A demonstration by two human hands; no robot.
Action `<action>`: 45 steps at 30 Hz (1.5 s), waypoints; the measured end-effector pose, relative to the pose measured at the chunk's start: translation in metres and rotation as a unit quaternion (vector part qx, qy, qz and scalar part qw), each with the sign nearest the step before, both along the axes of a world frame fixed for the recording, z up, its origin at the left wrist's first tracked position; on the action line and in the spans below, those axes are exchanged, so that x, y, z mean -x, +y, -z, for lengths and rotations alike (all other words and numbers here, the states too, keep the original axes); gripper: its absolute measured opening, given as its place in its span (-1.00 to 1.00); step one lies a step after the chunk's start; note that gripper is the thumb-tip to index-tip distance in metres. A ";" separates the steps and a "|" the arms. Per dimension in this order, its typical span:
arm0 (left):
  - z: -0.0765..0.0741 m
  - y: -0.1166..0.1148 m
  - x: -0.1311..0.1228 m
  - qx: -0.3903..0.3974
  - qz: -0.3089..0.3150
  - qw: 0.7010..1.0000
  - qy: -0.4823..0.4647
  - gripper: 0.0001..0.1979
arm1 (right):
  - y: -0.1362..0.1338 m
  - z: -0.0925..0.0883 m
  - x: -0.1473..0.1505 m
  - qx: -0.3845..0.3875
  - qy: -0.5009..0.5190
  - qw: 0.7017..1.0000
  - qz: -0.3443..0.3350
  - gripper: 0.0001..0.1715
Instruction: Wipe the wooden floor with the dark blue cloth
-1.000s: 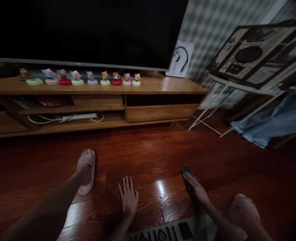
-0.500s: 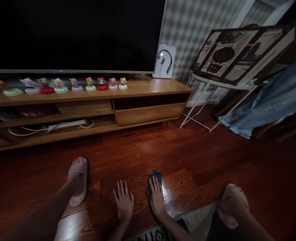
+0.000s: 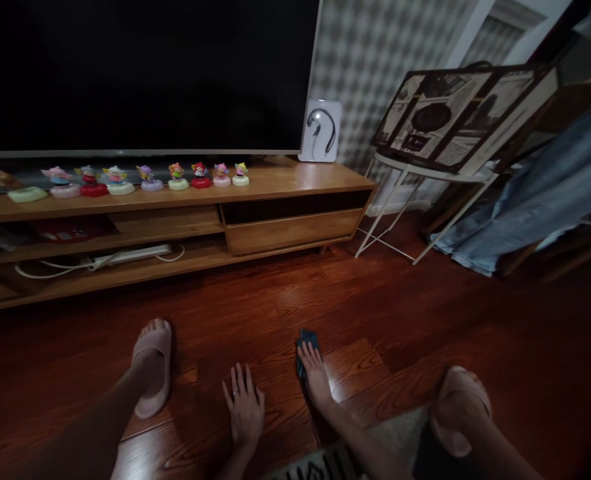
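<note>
My right hand (image 3: pixel 317 379) lies flat on a dark teal cloth (image 3: pixel 307 341), pressing it against the reddish-brown wooden floor (image 3: pixel 235 313). Its fingers are stretched out over the cloth and hide part of it. To the left, my left hand (image 3: pixel 246 408) rests palm down on the bare boards, fingers spread, with a ring on one finger. Nothing is in that hand.
My feet in pink slippers (image 3: pixel 156 363) stand either side. A patterned rug (image 3: pixel 395 433) lies close below. Ahead, a wooden TV cabinet (image 3: pixel 295 230) carries several small figurines (image 3: pixel 177 177). A white-legged side table (image 3: pixel 400 220) holds a case (image 3: pixel 455 120); blue jeans (image 3: pixel 530 180) hang at right.
My right hand and the cloth under it have slid a little forward, away from me. My left hand stays at about the same place on the floor. The view has shifted slightly.
</note>
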State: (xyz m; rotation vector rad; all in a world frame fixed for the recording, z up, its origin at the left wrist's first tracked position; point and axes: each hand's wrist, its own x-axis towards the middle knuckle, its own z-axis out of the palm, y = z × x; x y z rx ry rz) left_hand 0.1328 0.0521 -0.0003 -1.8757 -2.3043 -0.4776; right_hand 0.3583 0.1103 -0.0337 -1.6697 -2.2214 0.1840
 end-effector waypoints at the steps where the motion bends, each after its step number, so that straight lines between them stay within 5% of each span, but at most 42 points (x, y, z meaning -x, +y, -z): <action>1: 0.001 0.000 0.000 -0.001 -0.002 1.000 -0.002 -0.38 | -0.021 0.006 -0.002 0.003 -0.009 0.999 -0.031 0.03; 5: 0.003 0.000 0.000 -0.008 -0.006 1.000 -0.002 -0.37 | -0.062 0.005 -0.009 0.054 -0.025 0.995 -0.085 0.11; 13: 0.001 0.001 0.000 -0.015 -0.005 0.999 0.034 -0.39 | 0.030 -0.066 0.013 0.183 -0.036 0.981 -0.054 0.35; 21: 0.003 0.003 0.000 -0.043 -0.008 0.999 0.030 -0.40 | 0.053 -0.088 0.036 0.144 -0.037 0.988 0.033 0.03; 25: 0.008 0.005 -0.001 -0.051 -0.018 0.998 0.043 -0.40 | 0.023 -0.082 0.044 0.154 -0.046 0.987 0.029 -0.06; 32: 0.009 0.007 -0.001 -0.007 -0.014 0.998 0.068 -0.40 | -0.074 -0.029 0.040 0.216 -0.007 0.973 -0.079 -0.09; 38: 0.018 0.011 -0.001 -0.015 -0.024 0.997 0.074 -0.40 | -0.051 -0.028 0.041 0.181 0.013 0.983 -0.008 0.10; 45: 0.010 0.010 -0.002 -0.026 -0.019 0.995 0.093 -0.43 | -0.031 -0.035 0.043 0.115 -0.053 0.991 -0.039 -0.07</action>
